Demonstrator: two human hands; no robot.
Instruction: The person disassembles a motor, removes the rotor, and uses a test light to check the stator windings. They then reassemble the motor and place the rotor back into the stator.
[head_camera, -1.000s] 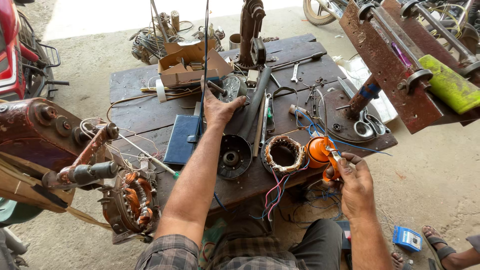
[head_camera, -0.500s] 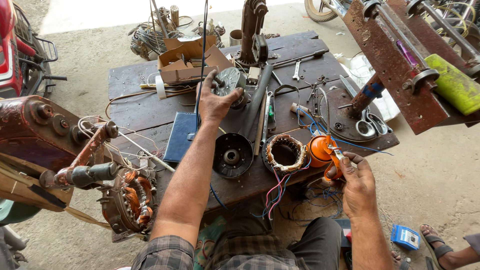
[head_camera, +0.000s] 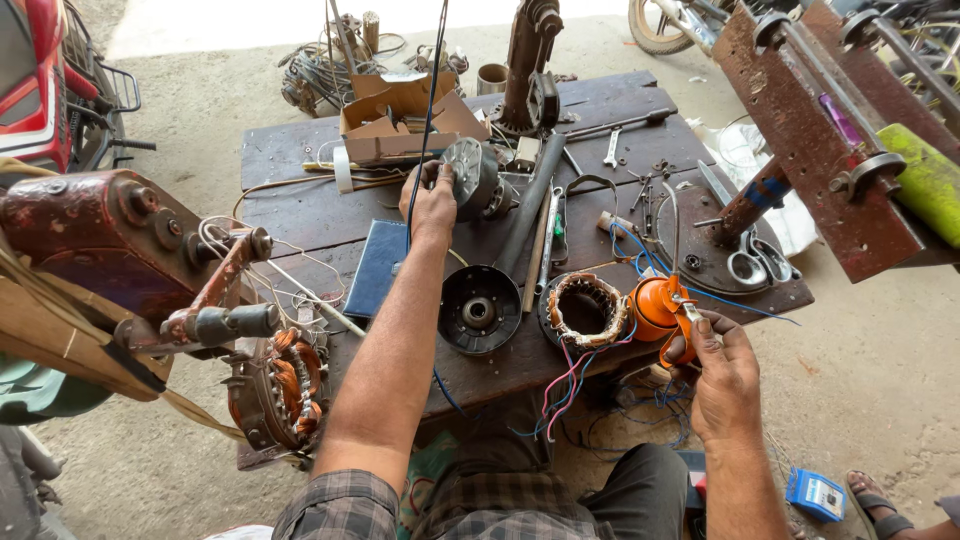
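My left hand (head_camera: 432, 203) reaches forward over the dark wooden table (head_camera: 300, 215) and grips a round grey motor part (head_camera: 470, 175) standing on edge near the table's middle. My right hand (head_camera: 722, 372) is at the table's near right edge, closed on orange-handled pliers (head_camera: 678, 318) beside an orange cap (head_camera: 650, 306). Between the hands lie a black round motor cover (head_camera: 479, 309) and a copper-wound stator (head_camera: 585, 309) with coloured wires hanging off the edge.
A cardboard box (head_camera: 395, 120), spanners, scissors (head_camera: 757, 265) and a dark pipe (head_camera: 530, 215) lie on the table. A rusty winding machine (head_camera: 110, 245) stands at left, a rusty metal frame (head_camera: 820, 130) at right. A small blue meter (head_camera: 815, 494) and another person's sandalled foot (head_camera: 880, 500) are on the floor.
My left hand has reached farther forward and taken hold of the round grey motor part. My right hand stays at the table edge with the pliers.
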